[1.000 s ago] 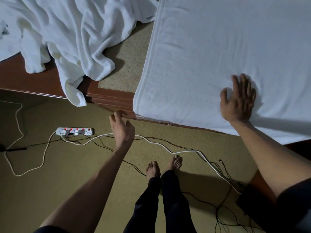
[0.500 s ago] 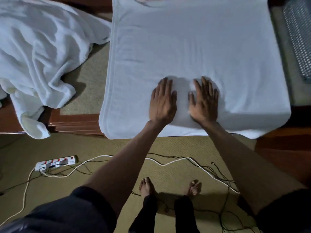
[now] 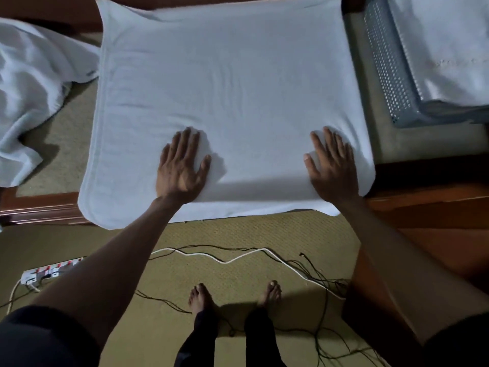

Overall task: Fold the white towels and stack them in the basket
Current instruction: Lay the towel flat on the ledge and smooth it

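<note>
Table (image 3: 60, 147): towel (image 3: 238, 88), left hand (image 3: 181, 170), right hand (image 3: 332, 168)

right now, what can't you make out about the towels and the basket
Basket, head view: cut off by the right and top edges; the folded towels inside cannot be counted.
Crumpled towel pile, head view: runs off the left edge; number of towels unclear.
Power strip, head view: one end hidden behind the left forearm.

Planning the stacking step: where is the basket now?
In the head view, the basket sits at the upper right, just right of the spread towel, with white towels inside.
</note>
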